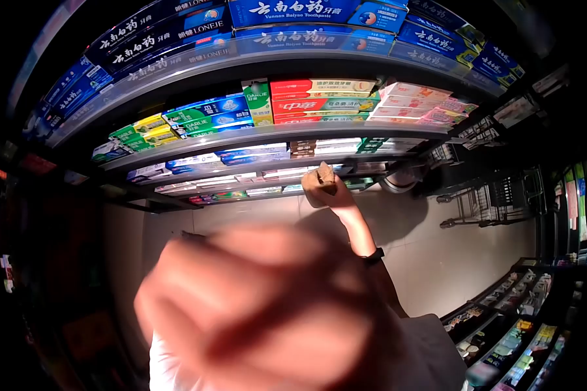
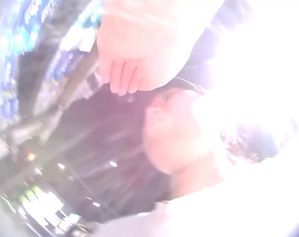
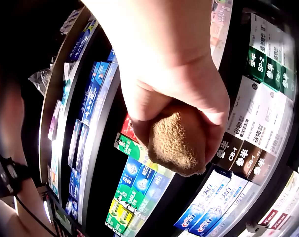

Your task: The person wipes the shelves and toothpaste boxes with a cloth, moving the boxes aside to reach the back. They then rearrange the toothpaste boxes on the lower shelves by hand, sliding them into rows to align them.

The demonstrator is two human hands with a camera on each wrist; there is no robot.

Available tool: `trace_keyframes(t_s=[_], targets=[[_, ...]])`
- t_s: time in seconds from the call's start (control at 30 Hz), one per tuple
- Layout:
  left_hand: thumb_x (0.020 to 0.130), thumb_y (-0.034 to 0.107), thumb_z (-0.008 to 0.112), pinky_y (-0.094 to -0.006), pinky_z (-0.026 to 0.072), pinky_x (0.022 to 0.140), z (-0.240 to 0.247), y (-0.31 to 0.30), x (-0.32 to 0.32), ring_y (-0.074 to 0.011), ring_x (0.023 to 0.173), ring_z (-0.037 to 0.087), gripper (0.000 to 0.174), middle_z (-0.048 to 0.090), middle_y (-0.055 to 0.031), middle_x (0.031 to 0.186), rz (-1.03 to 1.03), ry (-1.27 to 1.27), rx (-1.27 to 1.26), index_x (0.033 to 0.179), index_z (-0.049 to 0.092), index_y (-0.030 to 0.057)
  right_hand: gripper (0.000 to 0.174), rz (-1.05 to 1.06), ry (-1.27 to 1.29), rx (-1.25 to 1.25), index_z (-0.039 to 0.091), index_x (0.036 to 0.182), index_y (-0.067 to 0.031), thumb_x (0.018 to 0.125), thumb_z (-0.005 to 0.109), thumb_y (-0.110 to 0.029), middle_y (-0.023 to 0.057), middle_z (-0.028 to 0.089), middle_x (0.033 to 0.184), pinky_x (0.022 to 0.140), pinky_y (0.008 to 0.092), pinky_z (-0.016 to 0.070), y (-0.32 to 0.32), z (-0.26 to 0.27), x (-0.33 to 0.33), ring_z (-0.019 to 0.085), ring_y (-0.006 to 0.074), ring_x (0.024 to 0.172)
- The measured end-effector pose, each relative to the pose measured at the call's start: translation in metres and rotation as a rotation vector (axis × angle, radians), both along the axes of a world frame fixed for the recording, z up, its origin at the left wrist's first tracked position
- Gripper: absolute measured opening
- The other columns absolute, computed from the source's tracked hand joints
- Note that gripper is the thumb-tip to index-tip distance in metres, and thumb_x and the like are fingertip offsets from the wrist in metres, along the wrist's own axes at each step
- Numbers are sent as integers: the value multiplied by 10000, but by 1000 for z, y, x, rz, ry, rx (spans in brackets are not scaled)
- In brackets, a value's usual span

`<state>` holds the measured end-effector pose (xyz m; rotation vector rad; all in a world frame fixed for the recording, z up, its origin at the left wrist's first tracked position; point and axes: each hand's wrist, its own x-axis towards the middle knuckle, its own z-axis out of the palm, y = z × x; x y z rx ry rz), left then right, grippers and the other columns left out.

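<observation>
Close to the head camera, my left hand point(image 1: 261, 306) is a large blur that covers the lower middle of the view. The left wrist view shows the same hand point(image 2: 144, 47) beside a person's head, its fingers curled and nothing visible in them. With the arm stretched toward the lower shelves, my right hand point(image 1: 329, 192) grips a brown cloth point(image 1: 325, 177). In the right wrist view, the fingers and thumb of the right hand point(image 3: 174, 74) wrap round the bunched brown cloth point(image 3: 176, 140), in front of shelves of toothpaste boxes.
Shelves of toothpaste boxes point(image 1: 313, 104) curve across the upper head view, with transparent strips along their edges. A shopping cart point(image 1: 496, 199) stands at the right on the tiled floor point(image 1: 437, 260). More stocked shelves point(image 1: 528, 293) are at the lower right.
</observation>
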<state>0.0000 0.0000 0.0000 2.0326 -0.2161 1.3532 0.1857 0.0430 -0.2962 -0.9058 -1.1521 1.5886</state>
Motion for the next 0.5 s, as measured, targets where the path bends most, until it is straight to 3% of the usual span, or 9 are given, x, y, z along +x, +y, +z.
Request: trace_keyframes(t_s=[0.03, 0.07, 0.13, 0.27, 0.37, 0.5], targets=[[777, 9, 591, -281, 479, 505, 4, -14, 0, -288, 569, 570, 91, 590, -167, 705, -285, -65, -184, 725, 621, -61, 496, -21, -98, -34, 439, 1206, -12, 779, 671, -111, 70, 554, 1108, 905, 272, 403, -4, 16, -2, 520, 135, 1040], [777, 3, 589, -278, 481, 513, 7, -26, 0, -283, 577, 572, 85, 590, -162, 712, -516, -96, -362, 726, 620, -57, 496, -22, 33, -68, 438, 1202, -6, 777, 673, -105, 58, 553, 1096, 897, 269, 405, -7, 19, -6, 520, 127, 1020], [777, -8, 583, -273, 485, 529, 6, -39, -9, -275, 594, 576, 75, 590, -153, 727, -715, -150, -537, 726, 619, -50, 489, -37, 47, -2, 431, 1213, -17, 783, 659, -70, 42, 548, 1084, 888, 270, 409, -4, 12, -9, 516, 113, 1004], [778, -30, 572, -263, 494, 561, 11, -40, -14, -258, 628, 584, 67, 592, -135, 755, -752, -196, -666, 727, 616, -37, 493, -3, 81, -27, 431, 1218, -30, 780, 656, -51, 29, 551, 1063, 833, 270, 439, -7, 7, -13, 527, 104, 943], [778, -46, 564, -255, 500, 585, 16, -39, -17, -245, 653, 590, 73, 593, -121, 777, -749, -219, -719, 728, 613, -26, 503, -28, -228, 72, 432, 1203, -15, 766, 674, -75, 28, 566, 1022, 792, 250, 446, -3, -2, -2, 522, 83, 901], [779, -68, 553, -245, 508, 617, 20, -37, -21, -228, 686, 597, 95, 594, -103, 806, -755, -235, -765, 728, 610, -12, 469, -86, -63, 16, 452, 1174, -6, 772, 671, -109, 37, 573, 1010, 793, 254, 444, -7, 18, -7, 517, 83, 911]])
